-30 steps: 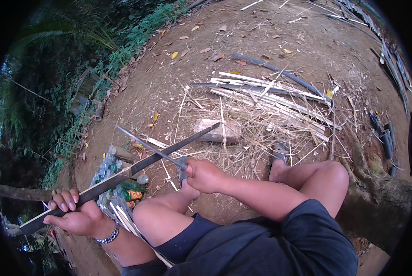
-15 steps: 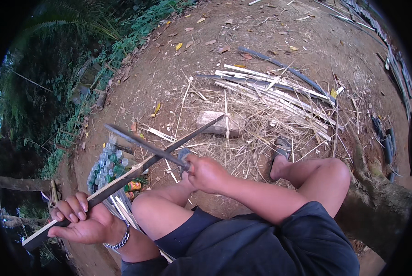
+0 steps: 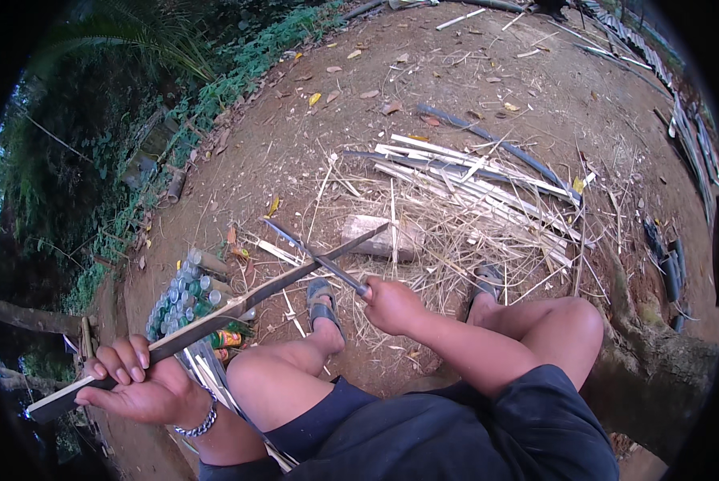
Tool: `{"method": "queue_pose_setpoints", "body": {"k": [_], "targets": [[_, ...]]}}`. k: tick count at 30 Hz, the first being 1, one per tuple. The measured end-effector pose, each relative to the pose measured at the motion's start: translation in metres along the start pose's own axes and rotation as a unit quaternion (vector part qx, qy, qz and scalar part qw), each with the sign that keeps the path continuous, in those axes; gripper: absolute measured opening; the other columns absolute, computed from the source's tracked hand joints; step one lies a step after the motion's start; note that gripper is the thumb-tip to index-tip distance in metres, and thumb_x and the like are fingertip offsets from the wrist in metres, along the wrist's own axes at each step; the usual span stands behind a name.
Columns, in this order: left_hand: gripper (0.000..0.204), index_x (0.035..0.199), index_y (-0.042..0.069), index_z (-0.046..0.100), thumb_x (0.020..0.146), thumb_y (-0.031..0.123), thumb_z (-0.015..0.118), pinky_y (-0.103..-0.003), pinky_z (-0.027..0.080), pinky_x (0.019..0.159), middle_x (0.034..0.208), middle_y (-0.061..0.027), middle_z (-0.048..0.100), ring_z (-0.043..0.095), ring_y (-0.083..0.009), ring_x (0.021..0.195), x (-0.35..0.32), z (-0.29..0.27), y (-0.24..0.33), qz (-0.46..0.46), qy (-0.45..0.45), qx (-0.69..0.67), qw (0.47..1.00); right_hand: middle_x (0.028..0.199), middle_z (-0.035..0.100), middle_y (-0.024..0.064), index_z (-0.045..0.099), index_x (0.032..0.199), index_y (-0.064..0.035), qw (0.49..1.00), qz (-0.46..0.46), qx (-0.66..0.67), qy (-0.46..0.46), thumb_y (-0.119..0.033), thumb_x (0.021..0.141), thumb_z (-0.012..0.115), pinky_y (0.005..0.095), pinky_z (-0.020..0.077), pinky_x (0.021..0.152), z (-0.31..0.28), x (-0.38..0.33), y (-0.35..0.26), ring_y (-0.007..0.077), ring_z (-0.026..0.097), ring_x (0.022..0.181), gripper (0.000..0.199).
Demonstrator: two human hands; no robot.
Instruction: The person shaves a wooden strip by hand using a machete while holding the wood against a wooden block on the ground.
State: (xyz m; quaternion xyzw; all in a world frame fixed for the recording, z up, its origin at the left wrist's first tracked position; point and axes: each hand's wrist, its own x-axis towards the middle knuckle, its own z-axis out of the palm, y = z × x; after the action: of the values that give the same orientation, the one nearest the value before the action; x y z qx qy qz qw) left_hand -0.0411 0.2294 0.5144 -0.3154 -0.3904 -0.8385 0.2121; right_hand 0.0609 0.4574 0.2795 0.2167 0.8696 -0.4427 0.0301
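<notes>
A long split bamboo strip [image 3: 207, 325], dark on its outer face and pale along one edge, slants from lower left toward the middle. Near its lower end my left hand [image 3: 152, 393] is wrapped around it, palm up. The strip's tapered far end overlaps a short log [image 3: 409, 240]; whether they touch I cannot tell. My right hand [image 3: 395, 308] grips the handle of a long knife [image 3: 342, 274]. Its blade crosses the strip's far half, with the tip pointing up and left.
Pale split strips [image 3: 480, 172] and shavings [image 3: 439, 216] lie beyond the log. At left are several bottles [image 3: 184, 297], with more strips [image 3: 205, 365] beside my left knee. A dark curved length [image 3: 496, 143] lies farther out; a tree root [image 3: 656, 329] is at right.
My right hand and the knife have moved right, toward the strip's far end. The blade now reaches less far left. My left hand still holds the strip, shifted slightly down and left.
</notes>
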Motion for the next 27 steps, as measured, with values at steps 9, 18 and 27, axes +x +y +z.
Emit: {"method": "queue_pose_setpoints", "body": {"k": [9, 18, 27], "targets": [[0.042, 0.083, 0.01, 0.048, 0.093, 0.05, 0.054, -0.021, 0.032, 0.048, 0.062, 0.0037, 0.036, 0.037, -0.0051, 0.048, 0.013, 0.0, -0.012, -0.009, -0.027, -0.015, 0.999, 0.091, 0.066, 0.0184, 0.057, 0.102, -0.0034, 0.991, 0.131, -0.005, -0.018, -0.016, 0.085, 0.057, 0.0464, 0.0513, 0.079, 0.005, 0.048, 0.091, 0.0344, 0.065, 0.087, 0.021], [0.036, 0.082, 0.009, 0.047, 0.094, 0.041, 0.056, -0.021, 0.033, 0.051, 0.062, 0.0035, 0.036, 0.036, -0.0051, 0.05, 0.032, -0.011, -0.013, -0.011, -0.06, -0.009, 0.998, 0.086, 0.066, 0.02, 0.056, 0.102, -0.0031, 0.991, -0.117, 0.048, -0.046, -0.013, 0.079, 0.06, 0.0476, 0.0519, 0.074, 0.0, 0.03, -0.018, 0.0361, 0.066, 0.081, 0.026], [0.035, 0.084, 0.008, 0.045, 0.096, 0.039, 0.054, -0.022, 0.035, 0.052, 0.062, 0.0021, 0.036, 0.038, -0.0069, 0.052, 0.05, -0.033, -0.017, -0.029, -0.072, -0.024, 0.997, 0.095, 0.066, 0.0191, 0.058, 0.108, -0.0027, 0.988, 0.095, 0.03, -0.121, -0.019, 0.089, 0.053, 0.043, 0.0519, 0.082, 0.003, 0.066, 0.067, 0.0319, 0.066, 0.087, 0.025]]}}
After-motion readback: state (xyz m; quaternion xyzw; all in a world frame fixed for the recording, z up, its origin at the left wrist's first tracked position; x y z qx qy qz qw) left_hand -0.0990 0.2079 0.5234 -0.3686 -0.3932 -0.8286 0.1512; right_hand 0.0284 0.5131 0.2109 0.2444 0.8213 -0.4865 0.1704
